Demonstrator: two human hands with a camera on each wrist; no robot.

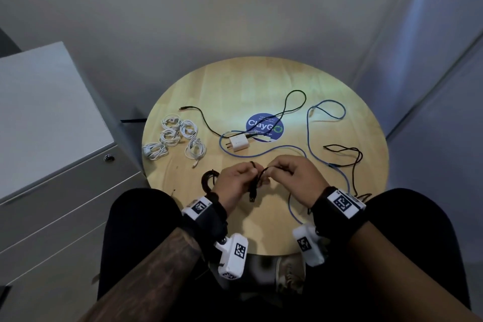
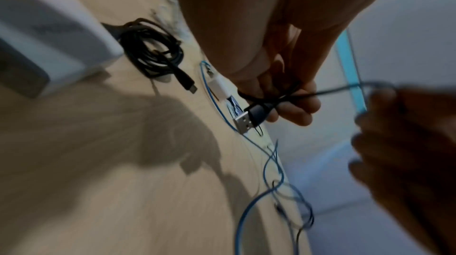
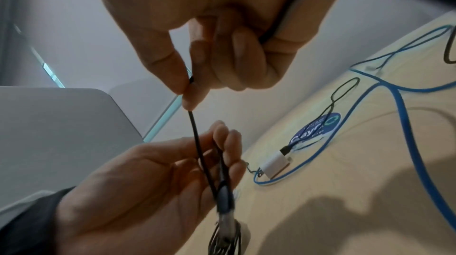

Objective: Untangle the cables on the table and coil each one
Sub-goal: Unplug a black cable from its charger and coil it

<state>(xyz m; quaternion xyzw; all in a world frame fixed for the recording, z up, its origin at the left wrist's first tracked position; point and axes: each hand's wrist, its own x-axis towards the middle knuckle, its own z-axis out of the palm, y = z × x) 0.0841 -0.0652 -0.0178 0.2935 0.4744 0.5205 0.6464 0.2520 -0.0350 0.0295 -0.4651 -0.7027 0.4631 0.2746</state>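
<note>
Above the near part of the round wooden table (image 1: 261,81), my left hand (image 1: 235,180) grips a black USB cable (image 1: 257,180) close to its plug (image 2: 249,117), which hangs down. My right hand (image 1: 292,175) pinches the same cable (image 3: 197,134) between thumb and forefinger a short way along. The rest of this black cable (image 1: 350,157) trails to the right over the table. A long blue cable (image 1: 313,144) winds loosely across the middle and right. Another black cable (image 1: 287,104) lies uncoiled at the back.
Several coiled white cables (image 1: 175,138) lie at the left. A coiled black cable (image 1: 207,178) sits beside my left hand. A white charger plug (image 1: 237,144) and a blue round sticker (image 1: 264,125) are mid-table. A grey drawer cabinet (image 1: 52,138) stands left.
</note>
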